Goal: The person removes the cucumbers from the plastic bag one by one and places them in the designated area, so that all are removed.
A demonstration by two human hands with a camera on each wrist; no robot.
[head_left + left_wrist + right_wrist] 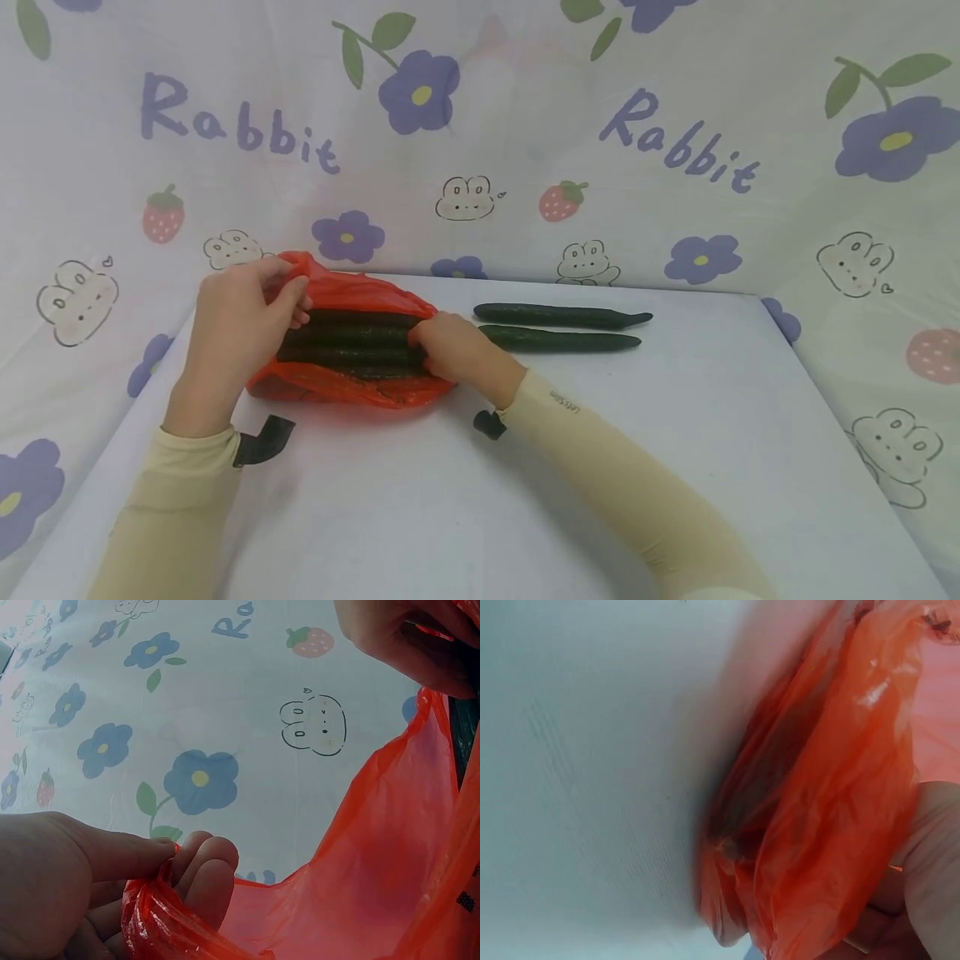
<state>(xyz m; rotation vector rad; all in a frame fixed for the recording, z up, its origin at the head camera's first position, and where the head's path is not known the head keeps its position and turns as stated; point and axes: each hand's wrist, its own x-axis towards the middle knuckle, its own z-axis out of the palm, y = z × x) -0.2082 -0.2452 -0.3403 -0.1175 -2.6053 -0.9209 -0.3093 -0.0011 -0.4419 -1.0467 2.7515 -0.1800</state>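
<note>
A red plastic bag (pixel 352 385) lies on its side with its mouth spread, and several dark green cucumbers (pixel 352 337) show inside. My left hand (pixel 243 312) pinches the bag's upper left edge between thumb and fingertips; the left wrist view shows the gathered plastic (pixel 161 911) there. At the bag's right end, my right hand (pixel 461 350) curls its fingers over the end of a cucumber, against the bag's rim. In the right wrist view the bag's wall hides most of those fingers (pixel 877 926). Two more cucumbers (pixel 562 315) lie outside, just right of my right hand.
The white table (pixel 480 508) has its back edge just behind the bag and cucumbers. A patterned cloth (pixel 480 142) with rabbits, flowers and strawberries hangs behind it and along the sides. Black wrist mounts (pixel 264 442) stick out from both sleeves.
</note>
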